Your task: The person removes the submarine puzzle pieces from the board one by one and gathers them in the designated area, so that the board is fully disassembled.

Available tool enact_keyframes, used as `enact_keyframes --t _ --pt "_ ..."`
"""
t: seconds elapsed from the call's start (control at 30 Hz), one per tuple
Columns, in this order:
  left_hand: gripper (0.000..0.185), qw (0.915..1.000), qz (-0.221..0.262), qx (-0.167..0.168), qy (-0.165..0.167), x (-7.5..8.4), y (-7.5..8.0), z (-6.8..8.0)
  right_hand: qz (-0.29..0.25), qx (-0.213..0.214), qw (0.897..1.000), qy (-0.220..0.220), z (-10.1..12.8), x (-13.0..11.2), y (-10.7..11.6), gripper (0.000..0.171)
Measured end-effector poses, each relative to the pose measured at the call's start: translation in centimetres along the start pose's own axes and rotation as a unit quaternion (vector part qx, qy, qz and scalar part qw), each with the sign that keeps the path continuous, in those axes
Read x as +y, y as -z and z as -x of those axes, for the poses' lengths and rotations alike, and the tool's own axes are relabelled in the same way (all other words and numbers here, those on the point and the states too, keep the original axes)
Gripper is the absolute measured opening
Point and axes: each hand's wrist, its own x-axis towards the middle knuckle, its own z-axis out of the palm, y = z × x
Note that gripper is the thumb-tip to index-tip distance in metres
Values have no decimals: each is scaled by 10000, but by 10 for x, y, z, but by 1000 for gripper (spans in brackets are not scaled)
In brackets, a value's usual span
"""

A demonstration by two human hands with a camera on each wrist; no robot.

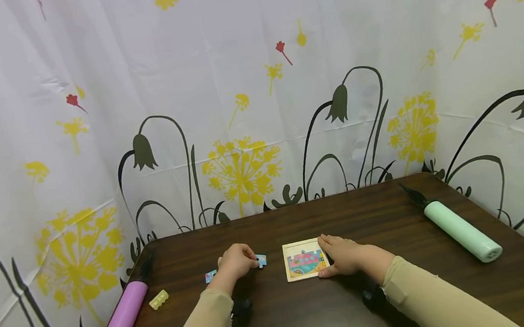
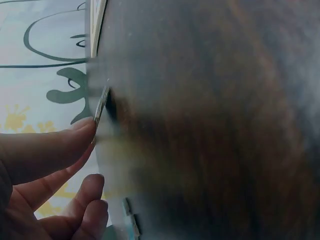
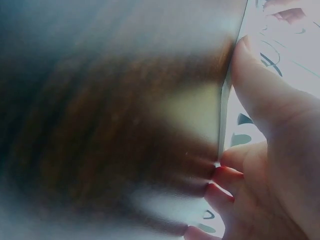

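Observation:
My left hand (image 1: pixel 237 262) pinches a light-blue jigsaw piece (image 1: pixel 261 260) between thumb and finger, just above the table. Edge-on, the same piece (image 2: pixel 101 106) shows as a thin sliver in the left wrist view. Another blue jigsaw piece (image 1: pixel 210 276) lies left of that hand, partly hidden by it. To the right is a square wooden puzzle tray (image 1: pixel 287 266), with a pink and teal picture (image 1: pixel 306 262) partly filling it. My right hand (image 1: pixel 345 254) rests along the tray's right edge, thumb at the near corner and fingers at the far one. In the right wrist view its fingertips touch the table.
A small yellow block (image 1: pixel 159 299) lies at the left, beside a purple hand pump (image 1: pixel 124 318) with a black nozzle. A mint-green pump (image 1: pixel 461 230) lies on the right of the dark wooden table (image 1: pixel 311 313). A patterned curtain (image 1: pixel 246 82) hangs behind.

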Motion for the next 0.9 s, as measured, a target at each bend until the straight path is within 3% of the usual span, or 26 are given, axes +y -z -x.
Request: enact_keyframes --t 0.33,0.47,0.63,0.9 --pt "21 9997 -225 22 -119 10 -9 -1 -43 17 10000 11 0 1 -2 97" --pt "20 9994 -83 5 -338 23 -14 0 -24 22 10000 -13 0 1 -2 97" --pt "16 9969 87 -241 -747 44 -24 2 -21 1 10000 -25 0 1 -1 97" --pt "23 9949 -14 -497 -873 63 -41 3 -67 -11 10000 -53 1 0 2 98"
